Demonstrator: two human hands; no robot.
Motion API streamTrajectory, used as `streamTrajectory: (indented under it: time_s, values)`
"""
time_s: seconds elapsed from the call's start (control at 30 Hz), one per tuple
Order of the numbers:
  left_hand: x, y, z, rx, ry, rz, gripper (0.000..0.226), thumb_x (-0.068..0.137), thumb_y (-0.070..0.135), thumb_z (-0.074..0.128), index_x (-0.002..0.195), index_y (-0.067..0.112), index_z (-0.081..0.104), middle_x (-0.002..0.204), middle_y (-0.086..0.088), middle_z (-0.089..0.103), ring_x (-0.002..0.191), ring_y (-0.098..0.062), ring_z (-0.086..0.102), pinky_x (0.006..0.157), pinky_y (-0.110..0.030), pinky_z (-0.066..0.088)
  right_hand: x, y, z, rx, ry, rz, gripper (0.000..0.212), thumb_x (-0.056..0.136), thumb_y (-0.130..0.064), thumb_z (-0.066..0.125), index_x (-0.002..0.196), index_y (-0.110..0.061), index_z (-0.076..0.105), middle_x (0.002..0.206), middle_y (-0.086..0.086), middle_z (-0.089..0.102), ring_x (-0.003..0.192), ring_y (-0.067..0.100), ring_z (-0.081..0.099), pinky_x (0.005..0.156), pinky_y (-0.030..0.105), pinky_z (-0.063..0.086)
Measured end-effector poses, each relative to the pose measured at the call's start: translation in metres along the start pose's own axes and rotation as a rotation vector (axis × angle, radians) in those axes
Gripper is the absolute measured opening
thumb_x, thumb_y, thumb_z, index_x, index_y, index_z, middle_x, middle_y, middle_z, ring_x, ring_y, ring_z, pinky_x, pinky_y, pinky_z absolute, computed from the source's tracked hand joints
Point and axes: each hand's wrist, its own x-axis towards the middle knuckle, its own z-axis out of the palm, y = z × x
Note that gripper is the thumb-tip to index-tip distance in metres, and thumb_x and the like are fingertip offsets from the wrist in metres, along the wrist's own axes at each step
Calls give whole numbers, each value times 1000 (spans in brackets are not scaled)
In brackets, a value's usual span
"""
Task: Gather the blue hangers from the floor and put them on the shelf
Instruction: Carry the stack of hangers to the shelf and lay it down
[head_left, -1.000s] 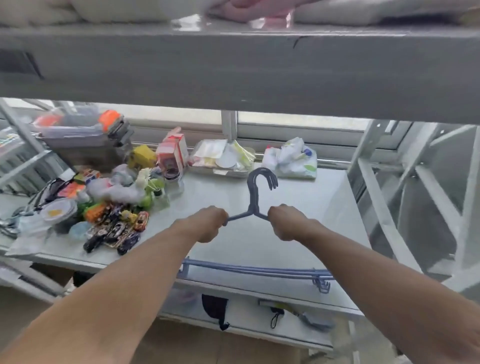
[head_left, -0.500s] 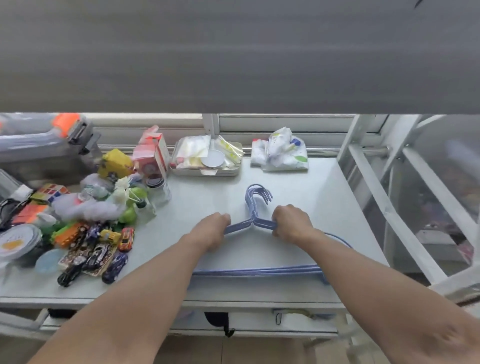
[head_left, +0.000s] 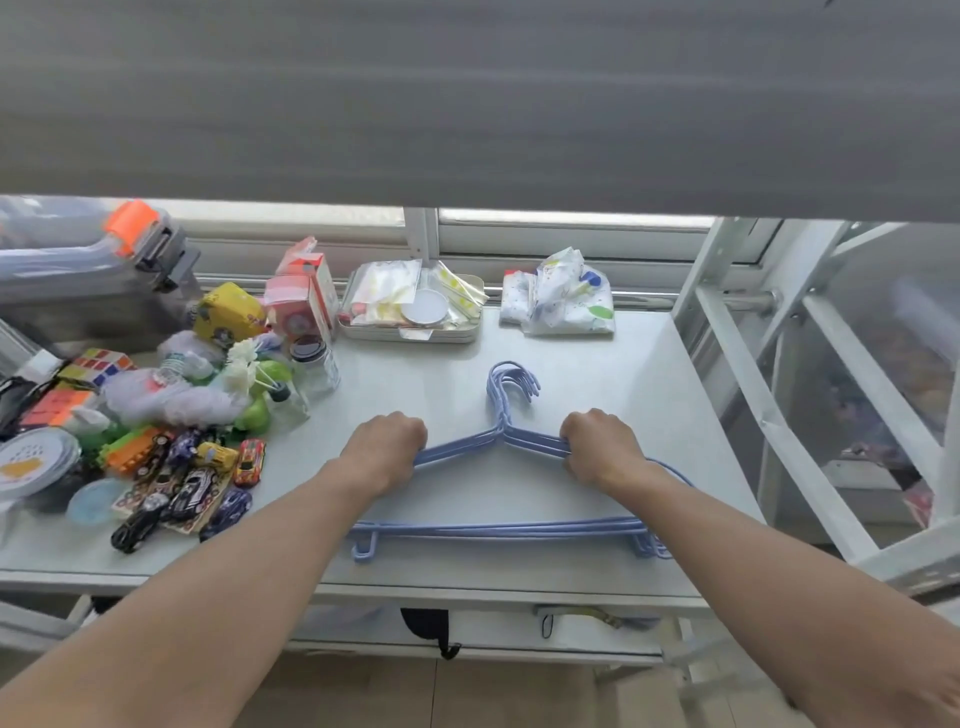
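Thin blue wire hangers (head_left: 498, 530) (stacked, hooks aligned) in both fists' grip on smooth shelf (head_left: 597, 384)

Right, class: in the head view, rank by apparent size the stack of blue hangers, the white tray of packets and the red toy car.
1. Stack of blue hangers
2. White tray of packets
3. Red toy car
The tray sits farther back, so it looks smaller than it is.
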Motion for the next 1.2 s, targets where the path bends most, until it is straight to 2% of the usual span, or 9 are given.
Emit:
streamTrajectory:
  time_s: [0.2, 0.33, 0.43, 0.53, 0.6, 0.7, 0.8, 1.07, 1.2]
  values:
    - [2, 1, -5, 122, -12, 22, 19, 71, -7, 55, 76, 8, 63, 73, -9, 54, 65, -32, 53, 58, -31, 39, 1, 0, -2, -47, 31, -39, 21, 77, 9, 57, 86, -6, 69, 75, 12, 51, 68, 33, 50, 62, 32, 41]
    - [3, 2, -11, 123, -75, 33, 15, 71, -4, 56, 69, 10, 55, 72, -9, 51, 64, -31, 51, 57, -31, 39, 2, 1, -4, -26, 23, -43, 24, 78, 10, 55, 89, -5, 69, 80, 15, 57, 77, 37, 61, 63, 33, 45]
    - [12, 7, -22, -117, -107, -12, 36, 70, 32, 62, 52, 13, 37, 56, -4, 39, 58, -28, 42, 49, -29, 29, 3, 1, -3, -15, 19, -47, 24, 79, 9, 56, 92, -5, 69, 92, 18, 66, 85, 38, 65, 66, 35, 47]
    - [45, 31, -42, -386, -93, -111, 48, 79, 54, 52, 60, 10, 51, 62, -6, 44, 66, -31, 47, 55, -33, 33, 4, 2, -1, -12, 18, -42, 24, 81, 9, 55, 95, -4, 69, 96, 19, 66, 88, 38, 65, 66, 34, 45]
    - [75, 54, -48, -454, -76, -166, 44, 84, 50, 53, 77, 6, 58, 79, -7, 55, 83, -33, 57, 66, -32, 40, 5, 4, 1, -10, 22, -39, 24, 80, 10, 54, 94, -3, 68, 94, 20, 64, 89, 38, 65, 66, 34, 42]
    - [110, 87, -46, -522, -20, -267, 23, 76, 33, 62, 71, 10, 56, 98, -13, 72, 93, -33, 67, 69, -29, 48, 7, 5, 2, -13, 26, -42, 24, 79, 11, 54, 94, -2, 67, 89, 19, 59, 86, 39, 63, 65, 33, 40]
    - [127, 103, -44, -456, 29, -366, 24, 79, 12, 64, 102, 11, 66, 116, -11, 68, 109, -30, 64, 80, -33, 52, 7, 5, 2, -28, 38, -48, 22, 78, 13, 53, 86, -4, 65, 83, 17, 52, 74, 36, 52, 64, 33, 39]
    - [137, 99, -51, -396, 1, -362, 31, 78, -6, 61, 108, 4, 65, 118, -16, 67, 108, -33, 63, 80, -38, 57, 5, 7, 2, -7, 61, -64, 24, 77, 11, 55, 91, -4, 68, 87, 18, 61, 70, 32, 48, 63, 33, 40]
    - [142, 100, -54, -377, -20, -328, 34, 76, -4, 63, 109, 5, 65, 119, -16, 66, 105, -34, 66, 74, -38, 58, 5, 5, -1, -17, 53, -75, 22, 78, 12, 52, 88, -4, 65, 75, 12, 46, 71, 33, 45, 64, 32, 36]
